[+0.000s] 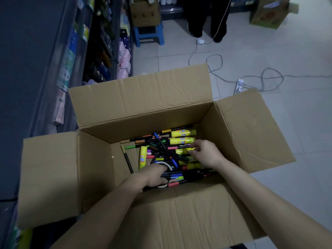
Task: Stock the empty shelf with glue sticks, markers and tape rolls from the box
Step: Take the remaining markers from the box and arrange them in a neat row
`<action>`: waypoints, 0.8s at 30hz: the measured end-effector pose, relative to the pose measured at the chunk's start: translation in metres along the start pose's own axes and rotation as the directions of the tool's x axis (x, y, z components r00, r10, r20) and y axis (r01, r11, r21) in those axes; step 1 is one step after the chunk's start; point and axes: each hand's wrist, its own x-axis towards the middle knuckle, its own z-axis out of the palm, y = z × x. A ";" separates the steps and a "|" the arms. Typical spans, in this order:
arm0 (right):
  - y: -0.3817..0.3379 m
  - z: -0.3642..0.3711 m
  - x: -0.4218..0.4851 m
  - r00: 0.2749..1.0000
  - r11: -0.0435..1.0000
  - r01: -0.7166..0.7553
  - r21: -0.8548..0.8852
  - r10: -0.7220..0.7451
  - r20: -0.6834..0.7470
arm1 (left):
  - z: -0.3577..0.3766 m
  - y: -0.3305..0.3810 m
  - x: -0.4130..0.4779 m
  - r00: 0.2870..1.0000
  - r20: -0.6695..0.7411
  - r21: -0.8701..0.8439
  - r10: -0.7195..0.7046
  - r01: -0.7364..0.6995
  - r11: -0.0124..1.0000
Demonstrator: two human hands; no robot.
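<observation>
Dim floor, box (pixel 143 112): tape roll (pixel 168 165) mostly hidden under left hand (pixel 154 175).

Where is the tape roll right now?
Head view: the tape roll lies near-left in the box, gripped by the left hand, just right of a yellow glue stick.

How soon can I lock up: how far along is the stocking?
Done: cannot tell; the shelves are too dim to read. In hand: the left hand grips a tape roll, the right hand pinches a glue stick. Left: the box holds many markers and glue sticks.
</observation>
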 end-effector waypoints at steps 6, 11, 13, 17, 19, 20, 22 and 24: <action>-0.002 0.002 0.002 0.999 0.999 0.001 -0.041 0.001 0.053 | -0.005 -0.026 -0.022 0.987 -0.161 -0.259 -0.025 -0.018 0.966; -0.008 0.007 0.004 0.996 0.990 0.061 -0.124 -0.052 0.076 | -0.013 -0.044 -0.053 0.898 -0.405 -0.465 -0.173 -0.040 0.884; -0.015 0.011 0.006 0.991 0.972 0.119 -0.203 -0.103 0.091 | -0.014 -0.048 -0.064 0.820 -0.502 -0.549 -0.274 -0.058 0.833; -0.036 0.024 0.015 0.966 0.892 0.256 -0.373 -0.223 0.131 | -0.006 -0.048 -0.077 0.717 -0.583 -0.628 -0.382 -0.099 0.772; -0.046 0.032 0.021 0.955 0.856 0.294 -0.426 -0.246 0.165 | -0.001 -0.049 -0.078 0.717 -0.574 -0.668 -0.396 -0.129 0.733; -0.049 0.037 0.024 0.949 0.838 0.312 -0.447 -0.254 0.186 | 0.000 -0.050 -0.078 0.713 -0.569 -0.688 -0.409 -0.141 0.712; -0.053 0.046 0.030 0.935 0.799 0.351 -0.488 -0.267 0.236 | 0.002 -0.054 -0.077 0.694 -0.569 -0.712 -0.442 -0.147 0.686; -0.056 0.055 0.036 0.916 0.743 0.396 -0.540 -0.285 0.281 | 0.004 -0.057 -0.077 0.683 -0.567 -0.718 -0.460 -0.137 0.682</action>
